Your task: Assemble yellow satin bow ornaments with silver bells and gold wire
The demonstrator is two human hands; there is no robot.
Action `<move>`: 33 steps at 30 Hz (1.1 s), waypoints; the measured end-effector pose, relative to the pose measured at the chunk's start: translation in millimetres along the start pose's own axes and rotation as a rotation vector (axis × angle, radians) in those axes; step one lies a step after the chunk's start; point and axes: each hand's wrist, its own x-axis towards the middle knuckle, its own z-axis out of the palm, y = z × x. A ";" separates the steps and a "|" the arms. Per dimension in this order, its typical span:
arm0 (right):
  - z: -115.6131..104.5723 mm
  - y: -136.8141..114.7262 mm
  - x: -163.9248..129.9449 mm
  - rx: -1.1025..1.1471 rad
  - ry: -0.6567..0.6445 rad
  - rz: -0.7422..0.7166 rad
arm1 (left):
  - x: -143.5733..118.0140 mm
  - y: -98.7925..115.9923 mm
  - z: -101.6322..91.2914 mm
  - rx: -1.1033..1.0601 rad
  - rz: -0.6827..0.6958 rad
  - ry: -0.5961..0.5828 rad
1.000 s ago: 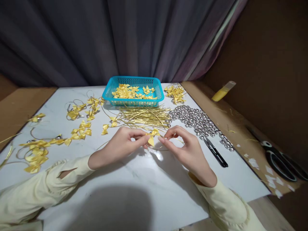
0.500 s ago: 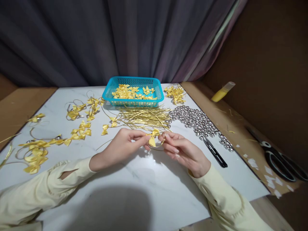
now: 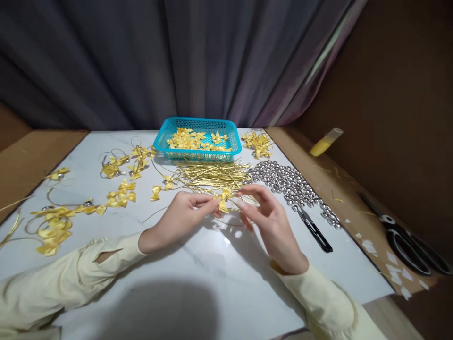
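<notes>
**Desk:** Both hands meet mid-worktop (image 3: 212, 278), yes? What's in them?

**Photog:** Left hand (image 3: 184, 215) pinches a small yellow ribbon bow (image 3: 224, 200) between thumb & forefinger, held just above the surface. Right hand (image 3: 269, 222) is loosely curled, fingertips touching a thin gold wire (image 3: 226, 221) that loops under the bow. Can't tell if the wire is already threaded through.

**Desk:** Advice for the step, largest item down?

**Photog:** Worktop first: white marble-look sheet w/ bare room toward the person, so I'd judge it best to work there & keep elbows low. Blue basket (image 3: 198, 139) of loose bows sits at the far edge, well apart. Pile of cut gold wires (image 3: 212, 174) lies just beyond the hands; don't drag a sleeve through it. Silver beads (image 3: 286, 182) spread to the right, near the right hand; one nudge probably scatters them toward the edge. Black snips (image 3: 314, 229) lie just beside the right wrist, blades a snag risk. Finished bows w/ loops (image 3: 53, 222) crowd the left side. Keep the pinch firm at the bow's knot, I'd say, & turn the wire, not the bow.

**Desk:** Off the sheet?

**Photog:** Scissors (image 3: 406, 243) & yellow tube (image 3: 325, 142) on brown board, right.
</notes>
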 end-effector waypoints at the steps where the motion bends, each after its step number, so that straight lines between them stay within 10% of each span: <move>1: 1.0 -0.6 -2.6 -0.189 0.090 -0.184 | 0.4 -0.7 0.6 0.005 0.000 0.013; 5: 2.3 0.2 -6.3 -0.667 0.053 -0.597 | -0.6 -5.2 3.3 0.084 0.073 0.066; 13: 7.0 9.3 -2.4 -0.683 -0.170 -0.376 | -4.6 -21.5 13.9 0.278 0.405 0.187; 21: 1.7 18.5 -9.0 -0.983 -0.135 -0.692 | 0.6 -2.6 4.9 -0.147 -0.035 -0.060; 29: 1.1 16.4 -9.8 -1.046 -0.118 -0.811 | 2.9 -3.7 3.5 -0.257 -0.090 -0.098; 33: -9.4 5.5 -3.9 -0.751 0.170 -0.648 | 4.6 -4.7 2.1 -0.206 -0.080 -0.109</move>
